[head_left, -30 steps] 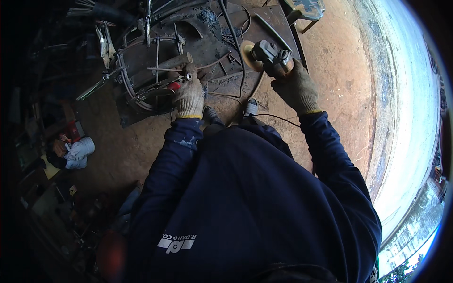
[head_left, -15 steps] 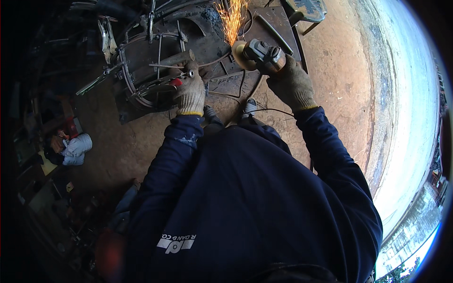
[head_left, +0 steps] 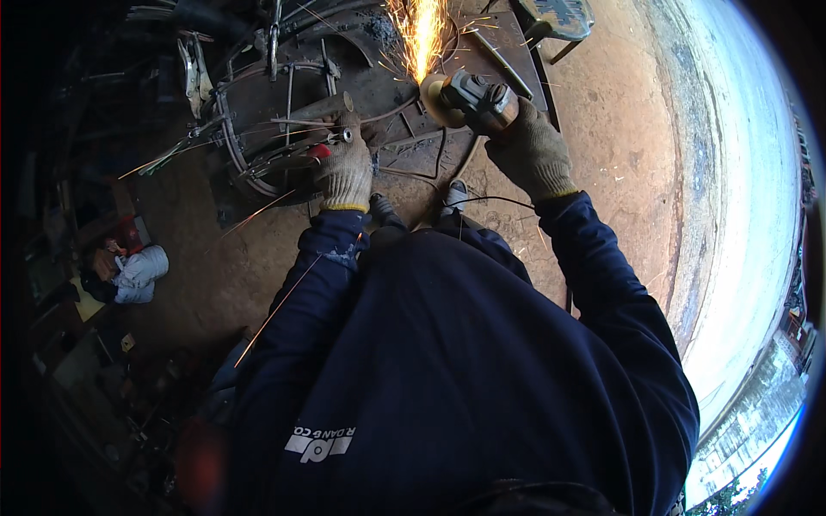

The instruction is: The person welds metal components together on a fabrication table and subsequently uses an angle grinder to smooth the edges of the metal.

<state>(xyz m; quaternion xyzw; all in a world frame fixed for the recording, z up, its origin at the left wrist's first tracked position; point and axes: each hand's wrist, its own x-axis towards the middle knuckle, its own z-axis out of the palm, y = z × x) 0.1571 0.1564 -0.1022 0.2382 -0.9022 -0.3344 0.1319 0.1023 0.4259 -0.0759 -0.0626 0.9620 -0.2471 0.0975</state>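
Note:
My right hand [head_left: 532, 155], in a knitted work glove, is closed around an angle grinder [head_left: 483, 101]. The grinder's round disc [head_left: 441, 101] meets the end of a thin curved metal rod [head_left: 392, 113], and bright sparks [head_left: 422, 39] shoot up and away from that point. My gloved left hand [head_left: 344, 168] is closed on the rod farther left; its fingers are partly hidden. Against this hand lies a clamp-like tool with a red part [head_left: 319, 150] and a round metal end [head_left: 347, 135]. A short metal pipe [head_left: 323, 107] lies just beyond.
A dark metal work table [head_left: 396, 82] carries a round frame of bent rods [head_left: 225, 120] on the left and a straight bar [head_left: 503, 64] on the right. A stool [head_left: 559, 19] stands far right. A cable [head_left: 495, 199] runs near my shoes [head_left: 456, 193]. Another person's grey sleeve [head_left: 142, 273] shows left.
The spark stream has grown brighter and wider, with stray sparks now flying past my left arm. The grinder has shifted very slightly left; both hands keep their hold.

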